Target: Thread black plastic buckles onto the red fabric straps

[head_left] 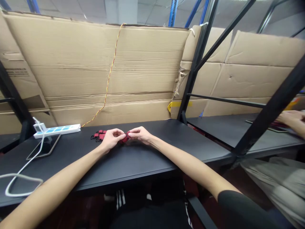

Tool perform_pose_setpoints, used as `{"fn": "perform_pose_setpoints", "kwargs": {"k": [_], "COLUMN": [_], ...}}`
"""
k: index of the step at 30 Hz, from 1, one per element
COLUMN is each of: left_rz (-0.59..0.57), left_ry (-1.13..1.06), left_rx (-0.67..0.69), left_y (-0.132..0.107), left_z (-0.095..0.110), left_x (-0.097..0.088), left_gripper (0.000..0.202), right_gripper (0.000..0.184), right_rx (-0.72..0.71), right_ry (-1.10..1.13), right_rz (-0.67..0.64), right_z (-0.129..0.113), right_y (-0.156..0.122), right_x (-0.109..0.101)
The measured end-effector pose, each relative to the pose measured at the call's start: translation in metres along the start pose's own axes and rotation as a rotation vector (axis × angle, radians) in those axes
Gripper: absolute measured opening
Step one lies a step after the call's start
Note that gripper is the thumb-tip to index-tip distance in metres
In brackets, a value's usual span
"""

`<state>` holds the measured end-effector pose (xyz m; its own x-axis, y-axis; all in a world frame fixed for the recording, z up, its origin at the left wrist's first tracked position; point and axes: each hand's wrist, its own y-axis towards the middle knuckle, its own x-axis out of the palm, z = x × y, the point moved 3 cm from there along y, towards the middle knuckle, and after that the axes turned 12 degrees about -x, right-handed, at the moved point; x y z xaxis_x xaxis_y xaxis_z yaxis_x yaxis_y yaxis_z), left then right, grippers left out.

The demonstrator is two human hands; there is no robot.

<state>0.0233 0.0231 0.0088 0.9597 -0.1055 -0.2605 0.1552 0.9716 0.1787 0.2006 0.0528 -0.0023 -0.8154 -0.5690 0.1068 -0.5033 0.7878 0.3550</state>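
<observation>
My left hand (pixel 111 140) and right hand (pixel 140 134) pinch a red strap (pixel 125 138) on the desk (pixel 71 165), its fold hard to make out, with more clipped straps (pixel 98 135) lying beside.

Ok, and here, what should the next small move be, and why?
Probably draw the hands slightly apart to straighten it: the left hand and right hand both pinch the red strap, which looks bunched between them, near black clips lying on the desk.
</observation>
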Motion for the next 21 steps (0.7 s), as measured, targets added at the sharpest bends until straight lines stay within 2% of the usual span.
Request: {"fn": "perform_pose_setpoints", "kwargs": {"k": [5,9,13,17,21], "left_rz": [0.045,0.059,0.106,0.174,0.139], "left_ry": [0.111,0.382,0.679,0.922,1.034], "left_rx": [0.043,0.236,0.397,0.412,0.387], "left_y": [-0.002,-0.009,-0.014,-0.011,-0.01], "left_z": [0.004,0.013,0.02,0.026,0.032], "left_x": [0.001,0.007,0.008,-0.002,-0.006], "left_gripper": [0.039,0.043,0.033,0.023,0.02], "right_gripper": [0.034,0.025,0.012,0.004,0.004], "right_rx": [-0.008,-0.032,-0.069,-0.091,-0.083], "right_ry": [-0.029,-0.039,-0.125,-0.267,-0.336], "right_rz": [-0.048,-0.023,0.046,0.176,0.235], "right_z": [0.001,0.001,0.001,-0.001,-0.002], "right_y": [0.001,0.003,0.008,0.014,0.018], "right_x": [0.0,0.001,-0.007,-0.024,-0.033]}}
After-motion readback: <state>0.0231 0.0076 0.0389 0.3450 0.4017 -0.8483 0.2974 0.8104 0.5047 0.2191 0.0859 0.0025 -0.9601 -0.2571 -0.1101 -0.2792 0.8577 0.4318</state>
